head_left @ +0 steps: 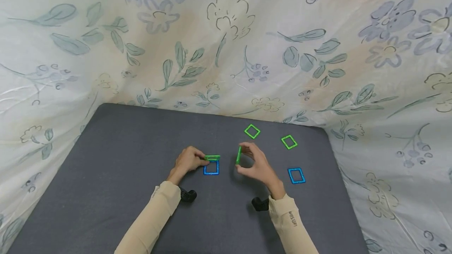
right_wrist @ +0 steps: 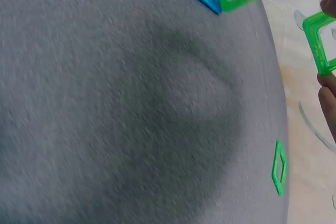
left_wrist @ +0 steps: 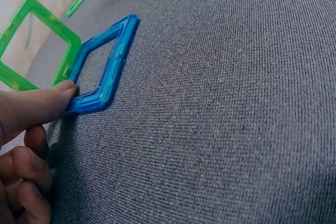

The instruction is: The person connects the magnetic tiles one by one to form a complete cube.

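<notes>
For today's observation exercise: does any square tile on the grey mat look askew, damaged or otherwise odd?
None looks damaged. Two green tiles stand on edge rather than flat: one held by the left hand against the blue tile, one pinched in the right hand.

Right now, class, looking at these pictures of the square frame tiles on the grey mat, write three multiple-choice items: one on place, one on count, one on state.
1. Where does the flat blue square tile by the left hand lie?
A. on the grey mat
B. on the floral sheet
C. in the right hand

2. How many green tiles show in the head view?
A. two
B. four
C. six

3. How is the green tile in the right hand held?
A. flat
B. on edge
C. folded

Answers: 1 A, it rests on the mat; 2 B, two held, two lying; 3 B, seen edge-on.
</notes>
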{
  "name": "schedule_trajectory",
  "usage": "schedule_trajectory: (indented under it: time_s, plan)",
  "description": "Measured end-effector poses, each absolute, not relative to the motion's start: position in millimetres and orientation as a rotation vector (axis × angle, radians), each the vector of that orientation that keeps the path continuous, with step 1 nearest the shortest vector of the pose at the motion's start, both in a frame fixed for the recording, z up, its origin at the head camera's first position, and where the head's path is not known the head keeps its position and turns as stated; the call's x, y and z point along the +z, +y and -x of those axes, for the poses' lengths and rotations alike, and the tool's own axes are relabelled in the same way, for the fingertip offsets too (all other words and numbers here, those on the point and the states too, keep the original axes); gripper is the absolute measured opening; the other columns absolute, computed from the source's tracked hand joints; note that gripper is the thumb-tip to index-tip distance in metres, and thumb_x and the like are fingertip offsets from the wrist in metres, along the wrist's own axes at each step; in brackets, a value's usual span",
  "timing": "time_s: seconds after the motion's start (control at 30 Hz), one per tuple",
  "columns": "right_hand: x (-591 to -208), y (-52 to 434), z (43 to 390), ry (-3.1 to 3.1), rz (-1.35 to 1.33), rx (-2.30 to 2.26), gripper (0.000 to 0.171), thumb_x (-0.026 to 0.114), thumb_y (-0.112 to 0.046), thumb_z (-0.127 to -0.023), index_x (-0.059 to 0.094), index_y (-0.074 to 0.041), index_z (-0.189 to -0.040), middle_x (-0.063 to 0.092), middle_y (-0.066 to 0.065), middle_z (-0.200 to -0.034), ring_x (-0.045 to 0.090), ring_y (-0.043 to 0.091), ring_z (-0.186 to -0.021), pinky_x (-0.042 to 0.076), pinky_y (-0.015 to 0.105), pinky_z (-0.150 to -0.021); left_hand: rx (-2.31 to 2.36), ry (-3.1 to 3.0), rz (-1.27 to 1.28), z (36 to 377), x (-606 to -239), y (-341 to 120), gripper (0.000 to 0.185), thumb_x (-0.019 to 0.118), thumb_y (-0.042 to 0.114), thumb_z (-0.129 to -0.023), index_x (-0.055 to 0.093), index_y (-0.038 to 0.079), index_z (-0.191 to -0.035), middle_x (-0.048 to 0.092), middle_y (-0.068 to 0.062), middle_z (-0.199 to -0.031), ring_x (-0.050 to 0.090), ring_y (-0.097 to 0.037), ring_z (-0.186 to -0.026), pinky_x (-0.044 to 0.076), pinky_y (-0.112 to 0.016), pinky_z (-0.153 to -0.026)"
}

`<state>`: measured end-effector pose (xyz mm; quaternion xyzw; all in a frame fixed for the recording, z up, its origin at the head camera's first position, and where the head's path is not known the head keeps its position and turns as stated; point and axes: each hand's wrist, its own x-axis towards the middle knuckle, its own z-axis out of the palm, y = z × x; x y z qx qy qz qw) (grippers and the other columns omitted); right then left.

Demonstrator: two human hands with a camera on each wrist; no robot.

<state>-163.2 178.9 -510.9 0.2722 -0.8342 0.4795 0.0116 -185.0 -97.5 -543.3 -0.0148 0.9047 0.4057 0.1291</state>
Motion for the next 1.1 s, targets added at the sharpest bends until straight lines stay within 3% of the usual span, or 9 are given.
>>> schedule_trajectory:
  time_s: [0.27,0.53,0.77,1.1]
  plan:
    - [-522.6,160.7,157.4,-2.634,-0.900,1.545,0.067,0.080,0.005,-0.079,0.050,0.000,-0.139,0.057,0.030,-0.134,0.060,0.043,-0.123,0.051,0.052,-0.105,1.172,2.626,0.049,186.1,-544.2,-97.3,0.023,0.091,0.025,-0.077,0.084,0.013,-0.096,0.078,-0.003,-0.086,0.054,-0.012,-0.063,0.036,-0.026,-0.054]
    - [-530.9,145.0,152.5,-2.709,-0.894,1.539,0.066,0.081,-0.001,-0.081,0.050,0.007,-0.139,0.061,0.026,-0.131,0.063,0.037,-0.121,0.051,0.054,-0.104,1.174,2.629,0.037,186.7,-543.3,-97.0,0.021,0.090,0.025,-0.077,0.085,0.013,-0.094,0.078,-0.003,-0.085,0.057,-0.013,-0.064,0.038,-0.026,-0.055]
    - [-539.0,138.9,151.3,-2.729,-0.883,1.583,0.066,0.081,0.000,-0.080,0.050,0.003,-0.138,0.063,0.022,-0.130,0.064,0.033,-0.121,0.051,0.049,-0.106,1.182,2.625,0.027,186.9,-541.2,-97.4,0.020,0.090,0.024,-0.078,0.085,0.013,-0.095,0.078,-0.004,-0.086,0.056,-0.013,-0.063,0.037,-0.026,-0.054]
    - [-547.8,130.9,153.1,-2.667,-0.903,1.657,0.066,0.082,0.005,-0.078,0.051,0.006,-0.136,0.062,0.024,-0.130,0.064,0.037,-0.121,0.052,0.047,-0.104,1.176,2.624,0.021,188.2,-539.3,-97.5,0.019,0.089,0.024,-0.079,0.085,0.013,-0.094,0.077,-0.002,-0.082,0.053,-0.012,-0.061,0.036,-0.026,-0.054]
